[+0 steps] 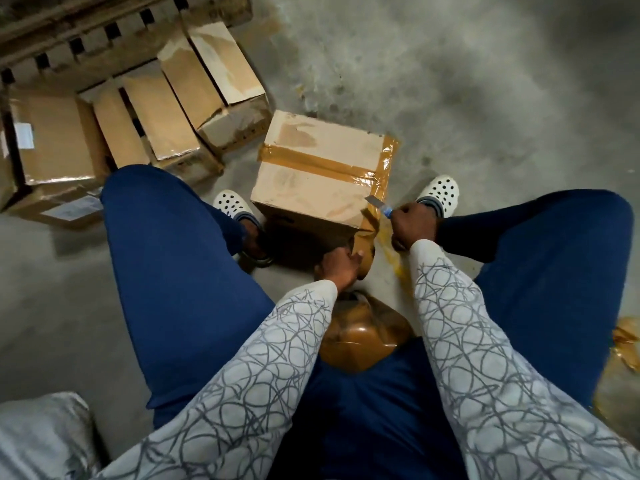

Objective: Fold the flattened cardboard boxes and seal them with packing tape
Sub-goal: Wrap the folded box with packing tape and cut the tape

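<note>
Between the seated person's feet, on the concrete floor, stood a closed cardboard box with brown tape already running across its top and down its right edge. Just off the box's near right corner, the right hand was clenched round the handle of a knife, whose short blade reached out from the fist to touch the tape at that corner. Below that fist and a little to its left, the left hand was curled round the roll of tape, thumb lying on top; a strip ran taut from this hand up to the corner where the blade sat. Either side of the two hands, white clogs flanked the box. Closer to the body than the left hand, a glossy brown lump lay in the lap; I could not tell what it was. Well beyond both hands, away to the left, more cardboard boxes lay together in front of a wooden pallet.
</note>
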Motion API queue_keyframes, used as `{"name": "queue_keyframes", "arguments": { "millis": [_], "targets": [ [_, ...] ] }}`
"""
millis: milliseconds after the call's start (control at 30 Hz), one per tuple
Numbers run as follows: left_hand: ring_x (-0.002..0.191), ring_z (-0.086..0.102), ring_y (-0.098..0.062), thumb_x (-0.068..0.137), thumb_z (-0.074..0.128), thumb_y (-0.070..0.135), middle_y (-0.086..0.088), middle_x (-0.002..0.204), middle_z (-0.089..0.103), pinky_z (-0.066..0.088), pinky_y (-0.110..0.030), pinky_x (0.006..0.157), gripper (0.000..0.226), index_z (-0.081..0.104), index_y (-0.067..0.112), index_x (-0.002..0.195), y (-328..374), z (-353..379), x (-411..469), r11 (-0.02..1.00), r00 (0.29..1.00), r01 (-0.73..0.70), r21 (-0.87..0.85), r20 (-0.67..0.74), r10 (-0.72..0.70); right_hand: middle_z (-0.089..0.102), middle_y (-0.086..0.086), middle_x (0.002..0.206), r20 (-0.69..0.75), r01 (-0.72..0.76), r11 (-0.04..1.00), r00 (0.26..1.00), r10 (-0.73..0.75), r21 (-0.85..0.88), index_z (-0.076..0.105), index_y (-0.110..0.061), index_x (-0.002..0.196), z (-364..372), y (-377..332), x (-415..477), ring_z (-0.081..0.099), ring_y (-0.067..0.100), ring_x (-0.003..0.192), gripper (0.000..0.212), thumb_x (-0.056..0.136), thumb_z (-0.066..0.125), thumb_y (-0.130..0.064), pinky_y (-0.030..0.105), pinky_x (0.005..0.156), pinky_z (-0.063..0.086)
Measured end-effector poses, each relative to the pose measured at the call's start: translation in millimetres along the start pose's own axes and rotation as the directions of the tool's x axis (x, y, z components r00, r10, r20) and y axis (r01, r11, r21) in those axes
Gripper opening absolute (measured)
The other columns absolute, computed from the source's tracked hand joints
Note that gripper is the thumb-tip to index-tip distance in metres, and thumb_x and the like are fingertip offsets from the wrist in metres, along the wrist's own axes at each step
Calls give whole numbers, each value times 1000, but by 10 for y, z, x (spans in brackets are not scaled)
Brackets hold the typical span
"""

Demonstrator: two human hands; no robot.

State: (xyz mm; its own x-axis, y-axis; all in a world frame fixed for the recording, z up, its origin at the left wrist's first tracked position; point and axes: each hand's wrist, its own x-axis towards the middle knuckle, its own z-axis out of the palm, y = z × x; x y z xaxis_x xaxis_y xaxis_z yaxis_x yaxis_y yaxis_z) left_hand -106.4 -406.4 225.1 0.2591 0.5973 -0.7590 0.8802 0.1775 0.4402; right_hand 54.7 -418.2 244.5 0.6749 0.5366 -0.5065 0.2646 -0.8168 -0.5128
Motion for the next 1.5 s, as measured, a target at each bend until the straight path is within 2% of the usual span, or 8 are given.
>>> {"name": "queue_keyframes", "arguments": {
  "millis": [167, 300, 567, 900, 1033, 1200, 1333, 1500],
  "targets": [
    [125, 53, -36, 103, 45, 44, -16, 136, 57, 42, -44, 106, 49, 58, 10, 136, -31, 99, -6, 997, 986, 61, -40, 158, -54, 73, 5, 78, -28, 10, 987, 1000, -6, 157, 72, -10, 94, -183, 70, -154, 64, 11, 54, 28, 100, 57, -33, 15, 42, 46],
    [122, 55, -34, 104, 45, 37, -16, 135, 56, 42, -39, 95, 45, 54, 7, 137, 6, 128, -32, 983, 974, 132, -128, 200, -105, 67, -4, 78, -31, 180, 981, 983, -178, 78, 75, -13, 106, -228, 90, -336, 57, -3, 60, 17, 95, 69, -25, 0, 45, 37],
    [120, 56, -32, 104, 46, 33, -16, 134, 56, 39, -32, 83, 45, 52, 5, 139, -34, 79, -58, 976, 980, 132, -172, 173, -102, 73, 5, 85, 142, 151, 961, 983, -121, -230, 76, -15, 102, -6, 249, -327, 70, 21, 81, 22, 86, 78, -30, 39, 77, 60],
    [122, 55, -32, 106, 43, 29, -17, 134, 56, 38, -33, 85, 41, 53, 3, 135, -47, 7, -83, 985, 981, 138, -108, 152, -121, 73, 8, 93, 143, 510, 796, 859, -491, -328, 77, -13, 100, 79, 154, -363, 69, 24, 82, 12, 89, 72, -14, 36, 78, 57],
    [126, 53, -34, 104, 46, 27, -18, 138, 54, 43, -37, 97, 41, 52, 3, 137, -54, -39, -126, 990, 982, 140, -19, 128, -137, 69, 19, 114, 375, 398, 636, 910, -180, -661, 69, -6, 113, 290, 533, -418, 66, 38, 105, 24, 92, 68, -19, 41, 83, 54],
    [128, 52, -37, 102, 44, 23, -20, 140, 55, 42, -36, 102, 41, 56, -1, 133, -94, -177, -151, 985, 981, 171, 21, 88, -173, 62, 16, 127, 173, 71, 808, 984, 38, -584, 61, -9, 129, 216, 579, -284, 60, 35, 117, 45, 88, 73, -20, 41, 93, 51],
    [124, 55, -37, 98, 49, 28, -19, 135, 59, 43, -37, 100, 41, 61, 3, 128, -91, -162, -188, 981, 978, 189, 37, 79, -192, 56, 20, 133, 1, -157, 956, 987, 163, -249, 39, -25, 147, 161, 586, -301, 55, 41, 121, 55, 95, 59, -23, 45, 98, 46],
    [134, 45, -38, 100, 46, 31, -18, 145, 49, 34, -47, 113, 45, 55, 6, 137, -1, -160, -287, 984, 989, 136, 114, 42, -142, 69, 8, 124, -21, 208, 968, 977, -213, -139, 73, -25, 116, 236, 362, -269, 66, 30, 110, 35, 88, 57, -10, 39, 96, 54]
  ]
}}
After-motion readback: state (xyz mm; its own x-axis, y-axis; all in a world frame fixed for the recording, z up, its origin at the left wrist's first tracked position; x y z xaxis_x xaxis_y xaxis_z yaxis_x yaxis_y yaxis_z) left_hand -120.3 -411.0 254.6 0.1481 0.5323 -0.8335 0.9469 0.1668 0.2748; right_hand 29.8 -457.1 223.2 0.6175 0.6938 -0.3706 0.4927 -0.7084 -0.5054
